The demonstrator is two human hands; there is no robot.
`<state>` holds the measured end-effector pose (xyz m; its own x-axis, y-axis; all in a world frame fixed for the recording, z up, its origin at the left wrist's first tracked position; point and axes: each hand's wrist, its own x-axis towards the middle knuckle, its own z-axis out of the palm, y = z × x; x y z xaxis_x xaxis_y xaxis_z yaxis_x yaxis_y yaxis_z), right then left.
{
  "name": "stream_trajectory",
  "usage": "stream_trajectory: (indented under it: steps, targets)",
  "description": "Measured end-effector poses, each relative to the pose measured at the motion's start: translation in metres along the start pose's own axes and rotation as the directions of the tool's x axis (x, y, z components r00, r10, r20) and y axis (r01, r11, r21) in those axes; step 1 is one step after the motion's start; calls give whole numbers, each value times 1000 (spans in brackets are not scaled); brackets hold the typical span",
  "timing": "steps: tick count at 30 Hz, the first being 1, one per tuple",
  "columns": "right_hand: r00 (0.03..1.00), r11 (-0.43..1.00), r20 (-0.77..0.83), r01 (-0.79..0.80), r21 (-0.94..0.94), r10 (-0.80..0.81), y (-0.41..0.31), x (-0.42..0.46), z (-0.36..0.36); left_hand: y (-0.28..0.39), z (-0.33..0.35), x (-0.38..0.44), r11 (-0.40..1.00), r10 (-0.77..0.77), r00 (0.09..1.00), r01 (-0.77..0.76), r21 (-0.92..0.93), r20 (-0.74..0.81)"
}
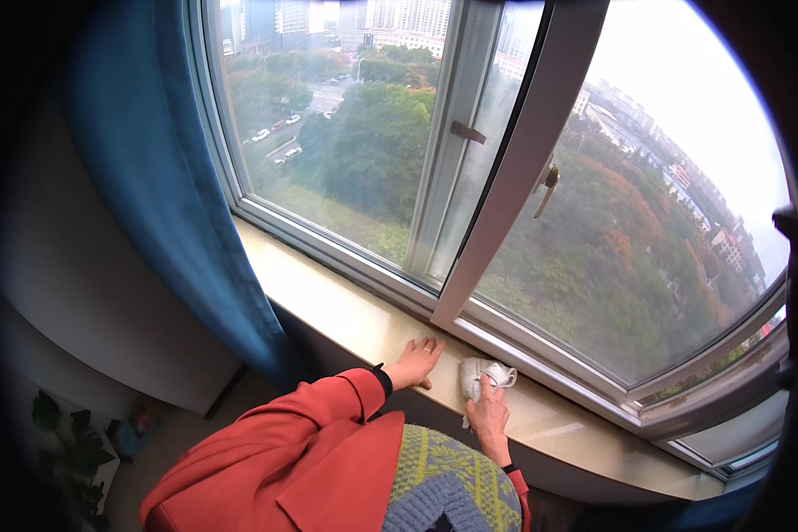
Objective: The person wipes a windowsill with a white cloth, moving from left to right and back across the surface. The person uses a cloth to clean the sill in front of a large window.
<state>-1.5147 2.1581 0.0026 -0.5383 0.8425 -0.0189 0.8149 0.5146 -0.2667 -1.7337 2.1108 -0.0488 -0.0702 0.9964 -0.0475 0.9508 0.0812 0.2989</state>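
Observation:
My right hand [489, 413] grips a crumpled whitish cloth [473, 378] and presses it on the pale window sill [346, 308]. One end of the cloth hangs at the sill's front edge. To the left, my left hand [417, 363] rests on the same sill with its fingers spread, a ring on one of them, and holds nothing. Just beyond both hands runs the lower rail of the window frame [538, 369].
A blue curtain [149, 179] hangs on the left beside the sill. Two glass panes stand ahead, with a window handle [548, 189] on the right one and a latch [468, 132] further left. A leafy plant [80, 442] is at lower left.

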Motion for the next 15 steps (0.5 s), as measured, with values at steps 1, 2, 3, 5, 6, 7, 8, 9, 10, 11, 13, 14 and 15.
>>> stream_trajectory:
  steps: [1,2,3,5,6,7,8,9,10,11,13,14,15]
  targets:
    - [1000,1000,11,23,-18,-23,-8,1,1,0,0,0,1000,0,1000,0,11,12]
    - [1000,1000,-3,23,-12,-23,-8,0,1,0,-1,0,1000,-1,1000,1,22,23]
    - [1000,1000,-14,24,-9,-24,-7,-1,3,0,0,-1,1000,-4,999,3,30,34]
    - [999,999,-6,-35,-14,35,4,-3,2,-3,1,1,999,-4,999,2,46,33]
    - [998,998,0,-66,-21,66,14,-5,0,-3,3,1,999,-3,999,1,51,32]
    - [995,994,-22,-94,-59,92,24,-8,-3,-1,2,0,999,-13,999,11,52,39]
    - [988,987,-30,-151,-58,149,37,-12,-6,1,0,-1,998,-23,999,20,54,46]
    - [977,976,-42,-211,-55,209,54,-15,-10,4,-4,0,998,-28,998,25,59,52]
    - [963,963,-60,-266,-49,263,73,-19,-12,6,-7,-1,996,-27,999,23,82,45]
    - [945,946,-76,-322,-42,318,92,-23,-14,9,-9,-1,994,-24,999,20,104,40]
    - [905,901,-92,-424,-89,416,125,-30,-26,9,-9,-2,991,-23,999,19,133,29]
    - [882,879,-121,-468,-92,456,146,-35,-29,9,-8,-2,990,-20,999,16,139,25]
    - [857,856,-151,-509,-93,493,165,-39,-31,8,-8,-2,989,-18,1000,15,146,21]
